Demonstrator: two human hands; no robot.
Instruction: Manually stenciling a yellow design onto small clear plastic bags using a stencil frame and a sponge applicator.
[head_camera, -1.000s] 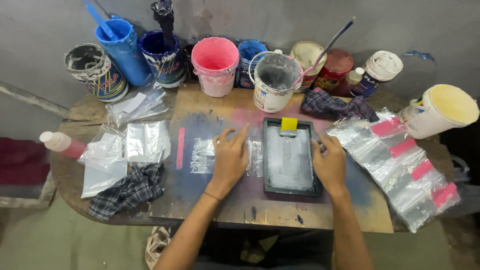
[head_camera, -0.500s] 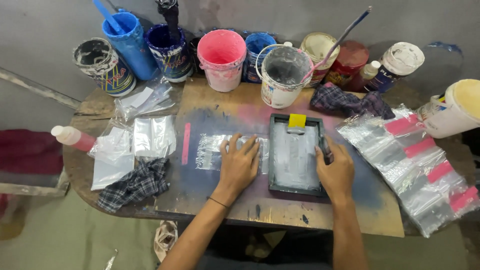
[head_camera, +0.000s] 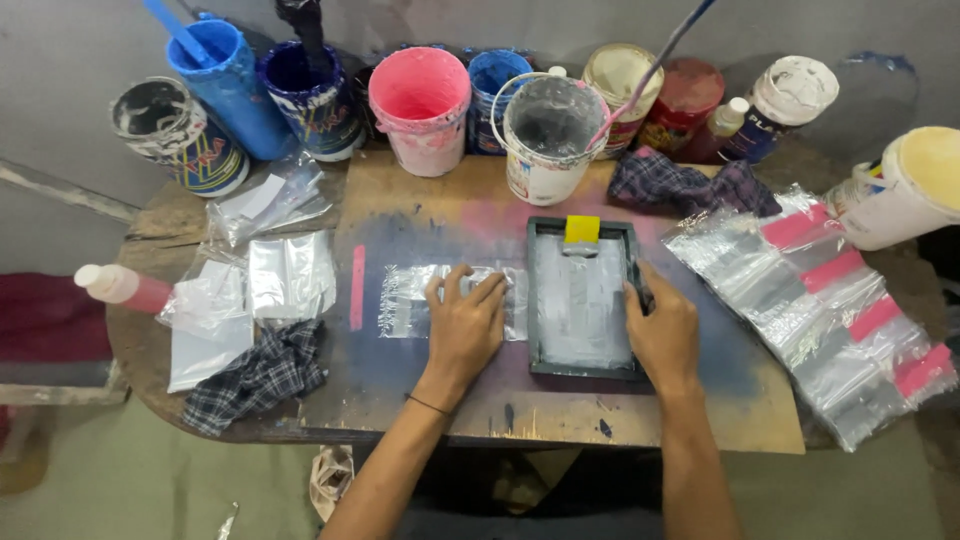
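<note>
Left hand (head_camera: 465, 325) is lying flat, fingers spread apart, pressing on a clear plastic bag (head_camera: 420, 300) that is resting on the stained wooden board (head_camera: 420, 225); nothing is clamped in it. Right hand (head_camera: 662, 335) is gripping the right edge of a dark rectangular printing frame (head_camera: 583, 297), fingers curled together over the rim, with the frame lying just beside the bag at its 3 o'clock. A small yellow scraper (head_camera: 582, 230) is sitting inside the frame at 12 o'clock. A row of paint buckets is standing along the far edge, among them a pink bucket (head_camera: 420, 105) and a white bucket (head_camera: 545, 140). A stack of clear bags with pink strips (head_camera: 830, 300) is lying at 3 o'clock from the frame, and a checked cloth (head_camera: 255, 375) is lying at 8 o'clock from the left hand.
</note>
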